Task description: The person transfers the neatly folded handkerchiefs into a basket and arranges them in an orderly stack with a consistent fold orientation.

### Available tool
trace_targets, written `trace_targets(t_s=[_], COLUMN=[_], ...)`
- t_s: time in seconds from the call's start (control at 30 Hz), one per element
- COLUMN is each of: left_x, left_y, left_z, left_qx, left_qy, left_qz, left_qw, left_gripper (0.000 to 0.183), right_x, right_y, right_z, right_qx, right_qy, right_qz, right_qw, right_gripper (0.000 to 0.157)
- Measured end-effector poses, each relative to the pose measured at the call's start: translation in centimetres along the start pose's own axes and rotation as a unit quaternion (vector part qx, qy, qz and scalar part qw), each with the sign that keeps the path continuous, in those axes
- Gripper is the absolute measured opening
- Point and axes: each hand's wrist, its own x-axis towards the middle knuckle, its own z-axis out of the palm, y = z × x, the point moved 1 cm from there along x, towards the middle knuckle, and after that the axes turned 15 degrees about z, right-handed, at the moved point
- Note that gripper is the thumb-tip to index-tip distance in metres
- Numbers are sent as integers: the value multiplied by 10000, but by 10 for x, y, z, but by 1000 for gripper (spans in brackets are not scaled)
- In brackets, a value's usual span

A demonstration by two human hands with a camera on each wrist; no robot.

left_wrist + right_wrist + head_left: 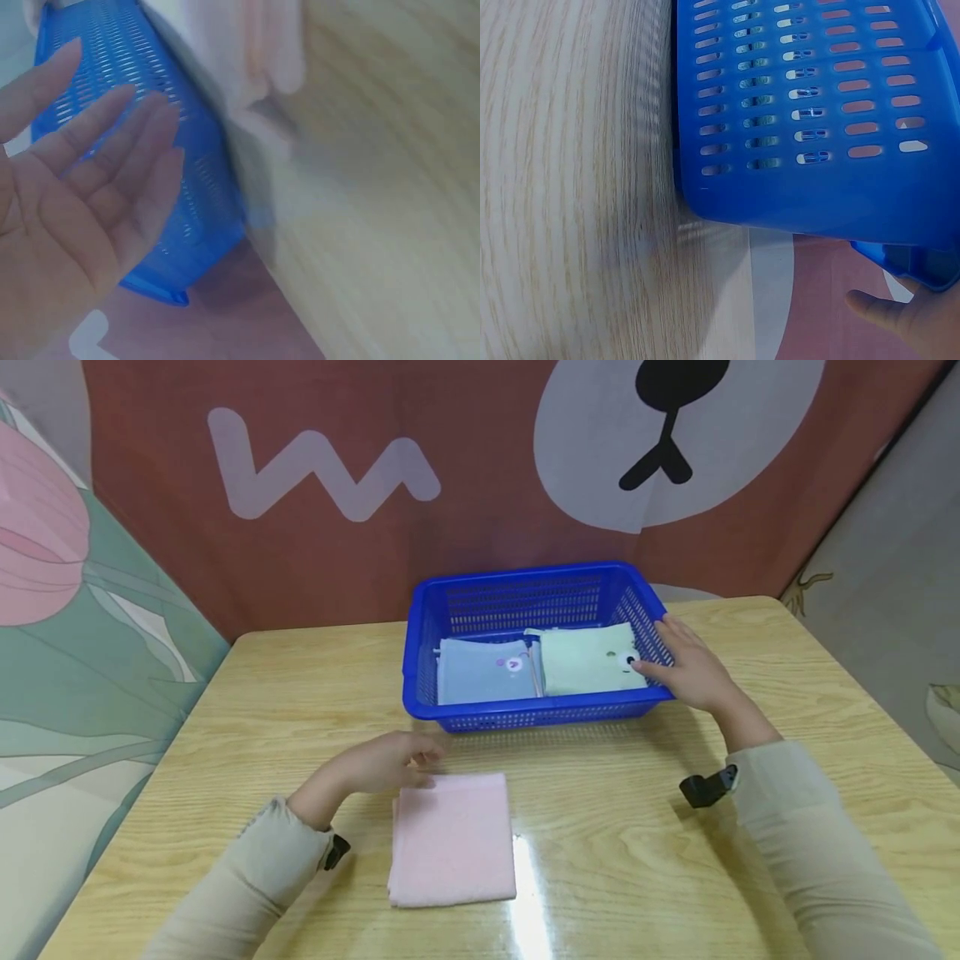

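A pink towel (453, 843), folded into a square, lies on the table in front of the basket. Over its far left corner my left hand (393, 762) hovers with fingers loosely bent. The left wrist view shows that palm (64, 217) facing the camera, nothing in it, with pink folds (262, 67) nearby. My right hand (697, 668) grips the right rim of the blue basket (517, 702), thumb over the inside and fingers on the outside. Inside the basket, a folded blue towel (480, 672) lies left of a folded light green towel (581, 660) with a printed face.
The wooden table (315, 693) reaches back to a brown backdrop (315, 568) with a bear print. A floral cloth (112, 710) hangs along the left side. Small black cameras (705, 789) sit at both wrists.
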Motion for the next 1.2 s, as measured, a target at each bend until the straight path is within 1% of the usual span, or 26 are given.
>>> trace_targets(t_s=[0.07,0.17,0.43,0.53,0.8,0.97,1.2], left_x=[0,0,2,2,2,4,7], left_y=[-3,-6,-12,-14,-18,-19,-20], left_z=[3,6,13,14,18,21,24], left_qx=[126,254,430,474,521,455,338], left_qy=[-32,-104,-364,-390,-332,-304,-331], left_qz=[-208,-431,-770,-804,-792,-1019,-1250], left_qw=[9997,9987,9954,9949,9949,9933,9910], left_gripper=[35,37,31,28,17,11,17], right_x=[0,0,0,-1,-1,-1,1], right_y=[-1,-2,-3,-3,-3,-2,-2], right_z=[-1,-1,0,-1,-2,-1,-1], right_qx=[-1,-3,23,11,7,-14,20], right_qy=[-1,-3,-3,-23,-10,-9,7], right_qz=[6,4,-39,-35,-15,-3,-48], right_qw=[10000,10000,10000,10000,10000,10000,10000], right_gripper=[80,80,79,78,78,79,78])
